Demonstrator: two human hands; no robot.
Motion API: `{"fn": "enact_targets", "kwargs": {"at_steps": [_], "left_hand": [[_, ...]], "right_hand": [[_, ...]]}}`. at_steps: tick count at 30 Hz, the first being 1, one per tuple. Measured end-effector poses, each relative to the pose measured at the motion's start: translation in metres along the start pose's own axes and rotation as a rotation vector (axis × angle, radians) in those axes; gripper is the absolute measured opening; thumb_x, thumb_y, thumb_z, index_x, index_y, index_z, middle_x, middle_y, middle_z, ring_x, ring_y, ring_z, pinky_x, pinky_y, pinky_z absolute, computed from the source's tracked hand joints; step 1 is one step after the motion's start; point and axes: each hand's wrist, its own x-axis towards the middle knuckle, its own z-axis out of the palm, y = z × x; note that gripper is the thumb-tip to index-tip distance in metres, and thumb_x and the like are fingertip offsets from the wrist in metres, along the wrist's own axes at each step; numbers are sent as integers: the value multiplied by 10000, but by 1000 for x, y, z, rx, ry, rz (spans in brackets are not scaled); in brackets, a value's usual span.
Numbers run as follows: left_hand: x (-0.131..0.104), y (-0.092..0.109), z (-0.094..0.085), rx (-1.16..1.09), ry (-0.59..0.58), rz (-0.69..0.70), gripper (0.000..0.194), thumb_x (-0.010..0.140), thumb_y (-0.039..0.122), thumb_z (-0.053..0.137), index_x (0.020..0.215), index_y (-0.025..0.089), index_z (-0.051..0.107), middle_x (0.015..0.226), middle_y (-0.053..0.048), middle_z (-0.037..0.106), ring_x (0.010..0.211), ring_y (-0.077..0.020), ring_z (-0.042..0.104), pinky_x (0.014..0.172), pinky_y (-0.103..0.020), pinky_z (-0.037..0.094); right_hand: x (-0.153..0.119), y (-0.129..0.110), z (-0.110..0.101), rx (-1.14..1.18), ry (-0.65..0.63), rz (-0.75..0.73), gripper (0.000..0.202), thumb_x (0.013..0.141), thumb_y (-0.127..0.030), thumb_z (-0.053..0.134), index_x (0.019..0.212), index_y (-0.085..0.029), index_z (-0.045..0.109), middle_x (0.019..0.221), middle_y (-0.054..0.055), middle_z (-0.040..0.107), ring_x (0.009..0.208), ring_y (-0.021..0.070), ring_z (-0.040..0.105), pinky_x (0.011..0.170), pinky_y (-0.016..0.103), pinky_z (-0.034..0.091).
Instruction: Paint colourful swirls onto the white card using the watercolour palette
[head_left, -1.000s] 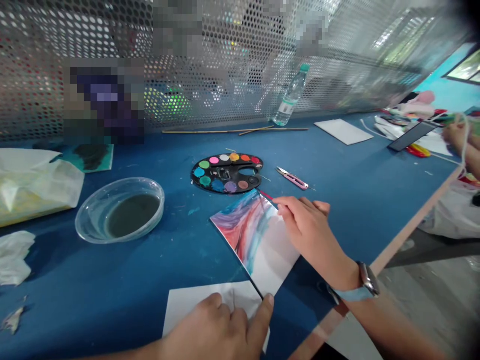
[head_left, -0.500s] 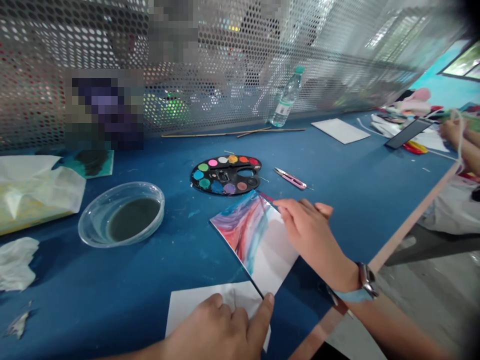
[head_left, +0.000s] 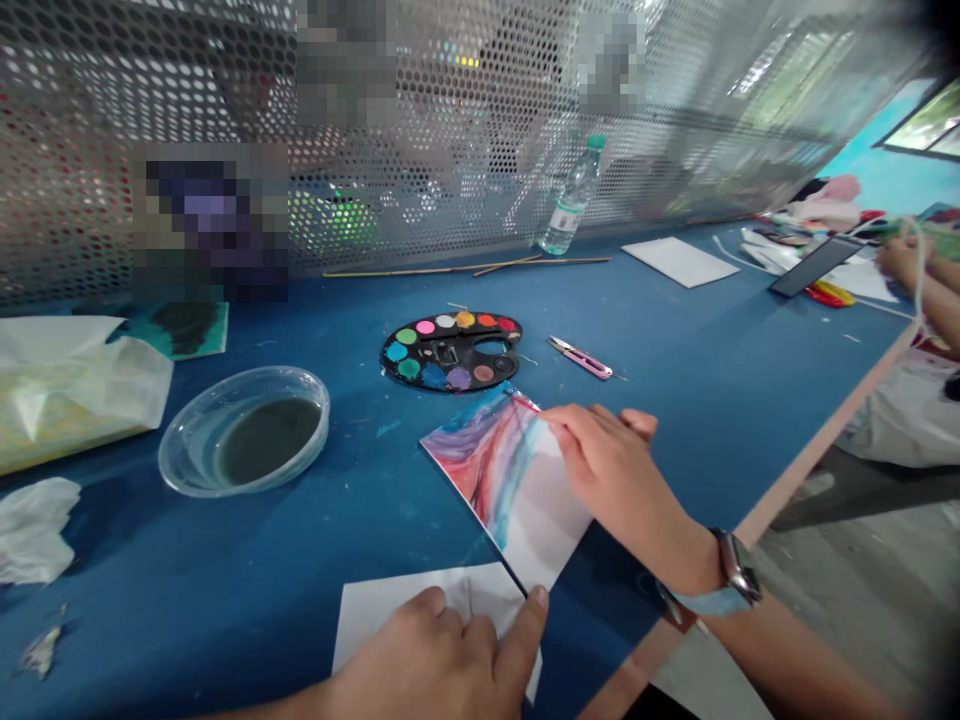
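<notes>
A partly painted sheet with purple, red and teal streaks lies tilted on the table, its lower right part white. At its near corner my left hand presses one digit on the edge, other fingers curled over white paper. My right hand is closed in a pinch round a thin red paintbrush, mostly hidden by the fingers, its visible end over the sheet's upper right edge. Just beyond lies a black paint palette with several colours. Pink thread snips lie right of it.
A clear bowl of dark water stands left, near a tissue pack and crumpled tissue. Thin sticks, a water bottle and a white board lie along the mesh wall. Another person's hands are far right.
My right hand has shifted slightly left and down, bringing the red paintbrush further over the sheet's upper edge. My left hand stays at the near corner.
</notes>
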Motion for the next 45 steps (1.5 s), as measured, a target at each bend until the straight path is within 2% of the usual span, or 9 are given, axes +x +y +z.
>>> {"fn": "enact_targets", "kwargs": {"at_steps": [7,13,16,20,23,27,30,40,45], "left_hand": [[1,1,0,-2,16,-6,571,956,305,660,1445,48,518,711,4,707,495,-208,658,430,-351,489],[2,0,2,-33,-4,3,578,990,334,617,1468,34,494,781,-8,732,544,-201,686,481,-357,547],[1,-1,0,-30,2,9,555,1009,312,568,1473,19,485,833,-34,746,585,-211,706,483,-365,545],[1,-2,-2,-23,23,16,537,1008,282,555,1466,8,496,789,-20,729,549,-203,672,456,-370,515],[2,-1,-1,-20,48,20,516,1012,262,532,1457,4,502,837,-34,747,545,-196,656,432,-376,486],[3,0,2,-24,61,20,521,1001,286,562,1438,6,518,775,1,726,504,-190,627,423,-384,472],[2,0,2,-19,75,26,530,1003,306,573,1433,1,517,789,-3,733,509,-188,629,417,-381,458],[1,-2,-1,0,117,33,464,1000,260,555,1387,4,545,748,5,722,486,-176,617,417,-368,427],[2,0,3,4,113,13,513,1004,295,567,1431,16,512,748,4,723,494,-185,624,434,-365,444]], "right_hand": [[3,-5,-3,12,22,-2,316,1048,-154,384,1061,-247,686,826,47,725,775,217,634,772,387,351],[0,-40,1,73,-36,-105,330,1007,-37,439,1072,-256,677,801,-21,723,766,169,655,767,372,274],[0,-52,2,63,-15,-128,372,967,39,439,1092,-225,669,824,-26,736,768,167,655,757,372,229],[1,-53,4,129,-36,-167,377,954,63,444,1077,-223,658,804,-44,714,766,155,643,779,359,229],[0,-54,5,119,3,-145,349,963,54,455,1055,-219,652,805,-41,708,776,158,635,790,356,226],[-1,-58,5,181,-23,-192,336,965,51,450,1034,-215,642,783,-49,682,751,152,607,794,343,230],[-2,-61,5,193,5,-193,346,964,57,444,1056,-213,640,801,-45,695,762,154,605,793,343,225],[-5,-59,8,205,-73,-222,342,987,38,455,1106,-227,636,829,-51,709,786,161,590,792,348,216],[-5,-59,3,214,-27,-212,359,984,47,434,1094,-220,648,808,-46,702,764,154,586,800,340,228]]}}
